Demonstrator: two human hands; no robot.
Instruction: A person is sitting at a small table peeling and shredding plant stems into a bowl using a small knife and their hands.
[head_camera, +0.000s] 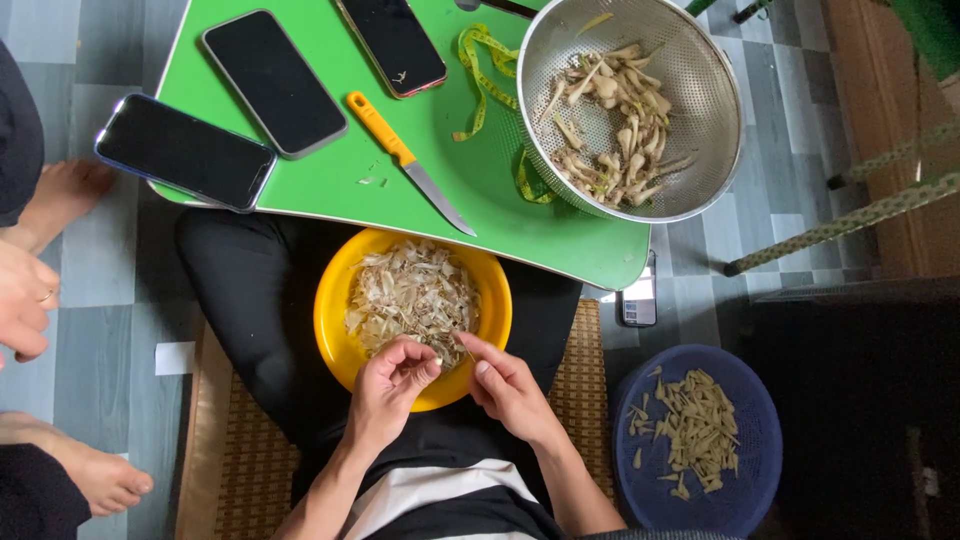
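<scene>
Fingertips of our left hand (392, 378) and right hand (508, 388) pinch one small pale stalk piece (452, 345) between them over the yellow bowl (335, 300) in our lap, so peelings (410, 290) drop inside.

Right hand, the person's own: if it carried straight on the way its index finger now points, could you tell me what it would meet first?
The right hand points up-left over the yellow bowl, so it would probably first meet the pile of pale peelings inside, close by the left hand's fingers. Height above the pile is unclear.
</scene>
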